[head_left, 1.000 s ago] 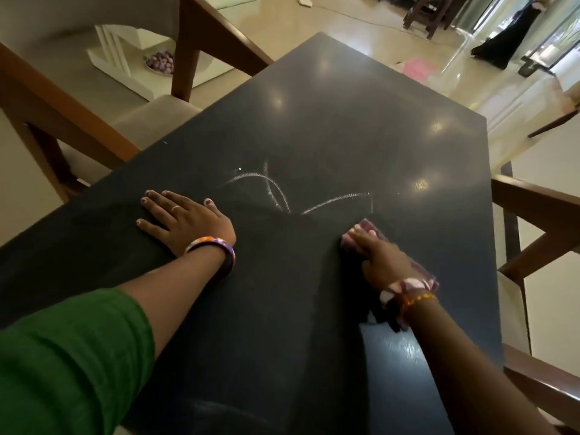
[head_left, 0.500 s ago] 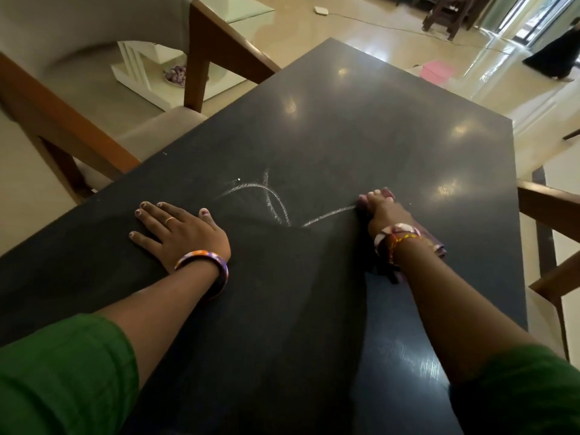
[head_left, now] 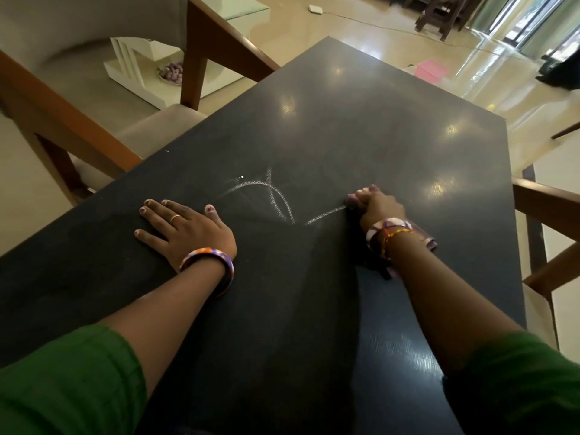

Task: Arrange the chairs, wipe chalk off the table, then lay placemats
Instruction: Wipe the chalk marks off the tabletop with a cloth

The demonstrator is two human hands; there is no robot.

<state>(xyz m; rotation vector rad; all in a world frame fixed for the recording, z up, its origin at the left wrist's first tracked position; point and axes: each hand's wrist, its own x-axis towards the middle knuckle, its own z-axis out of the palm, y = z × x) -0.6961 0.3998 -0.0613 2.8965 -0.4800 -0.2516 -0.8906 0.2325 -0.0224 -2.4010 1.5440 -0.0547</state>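
- Your left hand [head_left: 185,229] lies flat on the dark surface [head_left: 361,127], fingers straight & spread, palm down, nr the left edge. Gold ring on one finger; orange-purple bangle [head_left: 208,265] at the wrist.
- Your right hand [head_left: 378,205] has fingers curled round a purplish cloth [head_left: 425,238], pressing it to the surface. Cloth shows at the fingertips & again behind the wrist; the rest is hidden under the hand.
- Rt wrist carries a white-purple bangle [head_left: 389,226] w/ a thin orange-yellow thread band just beside it.
- Both forearms are bare; green sleeves [head_left: 69,381] start at the bottom corners of the view.
- Chalk marks [head_left: 273,196] sit mid-surface btwn your hands: a curved arc w/ crossing strokes, plus a straight line whose rt end touches the cloth at your fingertips.
- Wooden chair w/ beige seat [head_left: 157,130] stands at the surface's left edge, seat partly under it.
- Another wooden chair [head_left: 552,211] at the rt edge; only arm & frame show.
- Beyond the far edge: glossy floor, a pink box [head_left: 431,69], a white low shelf unit [head_left: 138,67] holding a dish of purplish round items.
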